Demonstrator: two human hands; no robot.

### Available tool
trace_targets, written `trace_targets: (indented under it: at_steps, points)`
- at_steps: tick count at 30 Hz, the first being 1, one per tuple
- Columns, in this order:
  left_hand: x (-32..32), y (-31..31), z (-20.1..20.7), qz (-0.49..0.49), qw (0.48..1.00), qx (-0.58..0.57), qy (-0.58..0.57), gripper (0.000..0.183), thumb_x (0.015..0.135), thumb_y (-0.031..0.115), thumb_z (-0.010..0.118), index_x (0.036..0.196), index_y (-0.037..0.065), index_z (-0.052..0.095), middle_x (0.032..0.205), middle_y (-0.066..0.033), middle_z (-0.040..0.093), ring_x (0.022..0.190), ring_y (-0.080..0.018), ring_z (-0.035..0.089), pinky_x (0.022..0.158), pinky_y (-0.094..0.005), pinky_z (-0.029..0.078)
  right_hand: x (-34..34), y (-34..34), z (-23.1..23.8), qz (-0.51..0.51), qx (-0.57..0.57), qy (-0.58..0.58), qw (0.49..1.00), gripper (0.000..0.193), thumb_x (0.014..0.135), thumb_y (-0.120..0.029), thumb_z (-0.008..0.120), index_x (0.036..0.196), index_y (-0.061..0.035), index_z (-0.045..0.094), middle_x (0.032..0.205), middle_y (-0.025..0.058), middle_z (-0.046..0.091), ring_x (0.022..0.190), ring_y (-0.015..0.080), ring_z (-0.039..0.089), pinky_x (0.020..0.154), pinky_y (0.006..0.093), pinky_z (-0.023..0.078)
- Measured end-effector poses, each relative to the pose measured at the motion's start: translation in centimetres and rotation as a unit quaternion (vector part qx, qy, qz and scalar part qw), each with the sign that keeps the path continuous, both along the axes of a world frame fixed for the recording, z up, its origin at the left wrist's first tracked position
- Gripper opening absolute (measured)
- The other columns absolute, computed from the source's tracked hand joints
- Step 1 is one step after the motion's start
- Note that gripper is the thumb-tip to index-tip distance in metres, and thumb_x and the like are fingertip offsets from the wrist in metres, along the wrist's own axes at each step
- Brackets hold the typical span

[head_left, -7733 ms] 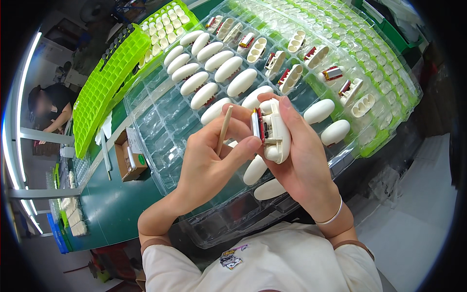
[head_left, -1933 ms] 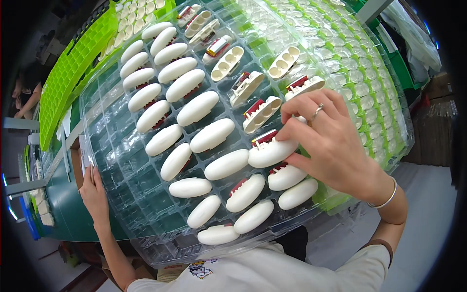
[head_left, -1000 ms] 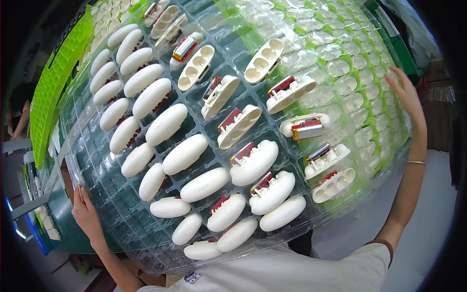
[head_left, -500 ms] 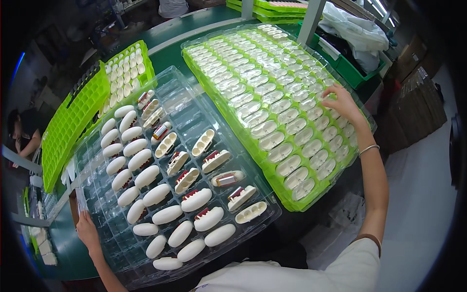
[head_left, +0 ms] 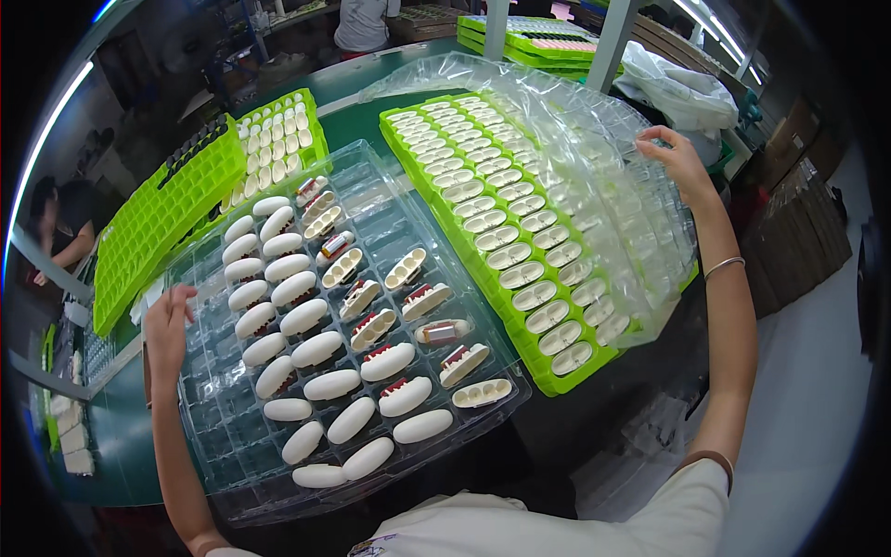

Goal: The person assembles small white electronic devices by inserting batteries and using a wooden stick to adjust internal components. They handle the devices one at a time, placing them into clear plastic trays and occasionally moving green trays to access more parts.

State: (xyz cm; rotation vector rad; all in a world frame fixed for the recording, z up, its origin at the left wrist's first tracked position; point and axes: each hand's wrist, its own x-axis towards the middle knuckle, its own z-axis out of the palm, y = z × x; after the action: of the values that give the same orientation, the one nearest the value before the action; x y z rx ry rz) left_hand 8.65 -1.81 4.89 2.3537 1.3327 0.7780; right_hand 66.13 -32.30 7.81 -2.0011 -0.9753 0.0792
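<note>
My right hand point(head_left: 676, 160) pinches the edge of a clear plastic moulded sheet point(head_left: 603, 176), which is raised and bent over the right side of a bright green tray point(head_left: 585, 373). In that tray lie rows of white oval shell halves point(head_left: 483, 221), the left rows uncovered. My left hand point(head_left: 167, 327) hovers by the left edge of a clear compartment tray point(head_left: 209, 408), fingers loosely curled and apart, holding nothing I can see. White oval cases point(head_left: 317, 348) fill part of the clear tray; some lie open, showing red or silvery parts inside.
Further left, an emptied-looking green tray point(head_left: 153, 246) leans on another green tray of white pieces point(head_left: 278, 139). Stacked green trays point(head_left: 529, 42) stand behind a grey post point(head_left: 613, 46). A white plastic bag point(head_left: 673, 88) and cardboard stacks point(head_left: 798, 232) are at right. Other people are beyond.
My right hand has moved up and right, peeling the clear sheet off the green tray's left rows. My left hand has risen from the clear tray's edge. The view has shifted slightly.
</note>
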Motion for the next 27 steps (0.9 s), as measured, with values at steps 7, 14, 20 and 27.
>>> trace_targets:
  at_steps: [7, 14, 20, 27]
  points:
    - [12.2, 2.8, 2.5, -0.086, 0.920, -0.298, -0.237, 0.044, 0.092, 0.035, 0.032, 0.110, -0.001, 0.049, 0.095, -0.0107, 0.062, 0.036, -0.0015, 0.020, 0.031, -0.0157, 0.018, -2.7, -2.1, 3.3, 0.057, 0.040, -0.005, 0.998, 0.021, 0.074, -0.020, 0.065, 0.089, -0.0074, 0.059, 0.121, 0.0075, 0.046, 0.112, 0.0226, 0.042, 0.095, 0.0364, 0.031]
    - [20.0, 5.9, 3.5, -0.146, 0.713, -0.580, -0.365, 0.057, 0.092, 0.043, 0.026, 0.117, -0.005, 0.042, 0.110, -0.0142, 0.056, 0.038, 0.0005, 0.033, 0.033, -0.0122, 0.030, -4.1, -6.7, 3.9, 0.166, 0.015, -0.072, 0.983, 0.016, 0.071, -0.011, 0.065, 0.085, -0.0088, 0.059, 0.128, 0.0073, 0.038, 0.122, 0.0251, 0.033, 0.101, 0.0377, 0.025]
    - [18.5, 5.4, 3.3, -0.236, 0.776, -0.555, -0.184, 0.055, 0.085, 0.049, 0.045, 0.106, -0.001, 0.053, 0.085, -0.0020, 0.062, 0.035, 0.0025, 0.026, 0.028, -0.0118, 0.020, -4.5, -8.8, 3.7, 0.140, -0.122, -0.204, 0.961, 0.019, 0.062, -0.004, 0.065, 0.079, -0.0084, 0.058, 0.126, 0.0049, 0.041, 0.123, 0.0243, 0.033, 0.102, 0.0363, 0.024]
    - [19.1, 0.3, 0.5, -0.251, 0.877, -0.406, 0.043, 0.037, 0.081, 0.034, 0.057, 0.093, -0.002, 0.055, 0.074, -0.0059, 0.059, 0.036, -0.0017, 0.027, 0.031, -0.0185, 0.019, -2.5, -8.4, 1.2, 0.147, -0.194, -0.200, 0.949, 0.021, 0.061, 0.000, 0.065, 0.080, -0.0077, 0.059, 0.122, 0.0034, 0.044, 0.124, 0.0266, 0.030, 0.102, 0.0395, 0.026]
